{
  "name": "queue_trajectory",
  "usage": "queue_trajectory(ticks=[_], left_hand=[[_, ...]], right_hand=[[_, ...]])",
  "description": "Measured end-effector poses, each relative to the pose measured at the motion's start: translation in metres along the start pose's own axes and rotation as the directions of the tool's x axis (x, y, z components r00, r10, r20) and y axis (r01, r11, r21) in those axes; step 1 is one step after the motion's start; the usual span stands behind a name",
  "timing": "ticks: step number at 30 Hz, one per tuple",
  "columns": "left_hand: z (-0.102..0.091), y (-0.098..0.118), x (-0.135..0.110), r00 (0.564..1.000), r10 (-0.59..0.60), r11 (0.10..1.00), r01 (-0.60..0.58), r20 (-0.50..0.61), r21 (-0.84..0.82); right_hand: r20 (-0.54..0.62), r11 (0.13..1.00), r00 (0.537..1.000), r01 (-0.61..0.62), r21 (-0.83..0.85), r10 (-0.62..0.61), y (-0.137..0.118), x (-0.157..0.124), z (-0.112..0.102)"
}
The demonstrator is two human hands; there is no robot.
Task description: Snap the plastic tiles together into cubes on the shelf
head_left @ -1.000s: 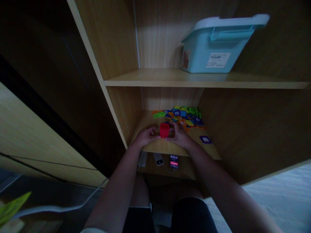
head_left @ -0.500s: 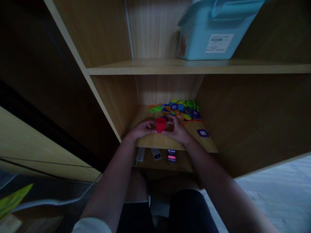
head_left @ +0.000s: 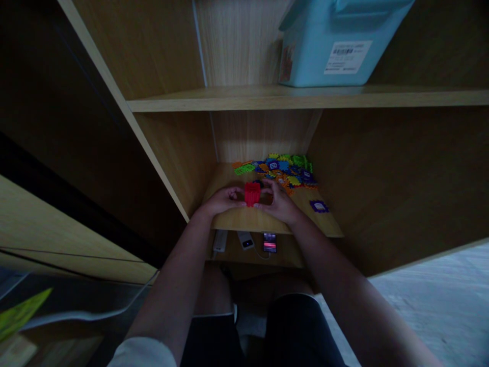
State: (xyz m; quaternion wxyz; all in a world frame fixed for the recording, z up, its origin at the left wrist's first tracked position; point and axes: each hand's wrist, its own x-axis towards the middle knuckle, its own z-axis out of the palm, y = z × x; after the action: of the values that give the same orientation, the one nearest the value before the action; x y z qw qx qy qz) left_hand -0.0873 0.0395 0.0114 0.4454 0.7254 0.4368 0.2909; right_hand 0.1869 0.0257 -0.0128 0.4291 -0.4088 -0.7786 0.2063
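Both hands are inside the lower cubby of the wooden shelf (head_left: 267,224), working close to its front edge. The left hand (head_left: 221,200) and right hand (head_left: 280,204) pinch a red block (head_left: 252,193) between them, fingers closed on its two sides, just above the board. There is open room to the right of the hands, where only one purple tile (head_left: 318,206) lies by itself; the side walls stand well clear of both wrists. Behind the block, a heap of tiles (head_left: 284,171) fills the back of the cubby, toothed plastic pieces in green, orange and blue. The block looks ribbed and boxy. The boards are pale wood grain, smooth and matte.

Up top, a light blue bin (head_left: 336,46) with a white label sits on the upper board. Under the cubby, a small lit screen (head_left: 269,242) glows.

Against half a second ago, the hands and block sit in nearly the same spot; the view has tipped down slightly, cropping the bin more.
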Motion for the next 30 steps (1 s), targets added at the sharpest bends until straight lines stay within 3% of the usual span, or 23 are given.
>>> queue_trajectory(ticks=[16, 30], left_hand=[[0.0015, -0.0018, 0.0097, 0.998, 0.039, 0.997, -0.036, 0.047, -0.075], [0.0046, 0.0019, 0.0061, 0.999, 0.041, 0.997, -0.041, -0.014, -0.062]], right_hand=[[-0.006, 0.998, 1.000, -0.021, 0.061, 0.022, 0.0008, 0.0005, 0.0013], [0.005, 1.000, 1.000, -0.001, 0.014, 0.001, 0.0020, 0.0011, 0.0005]])
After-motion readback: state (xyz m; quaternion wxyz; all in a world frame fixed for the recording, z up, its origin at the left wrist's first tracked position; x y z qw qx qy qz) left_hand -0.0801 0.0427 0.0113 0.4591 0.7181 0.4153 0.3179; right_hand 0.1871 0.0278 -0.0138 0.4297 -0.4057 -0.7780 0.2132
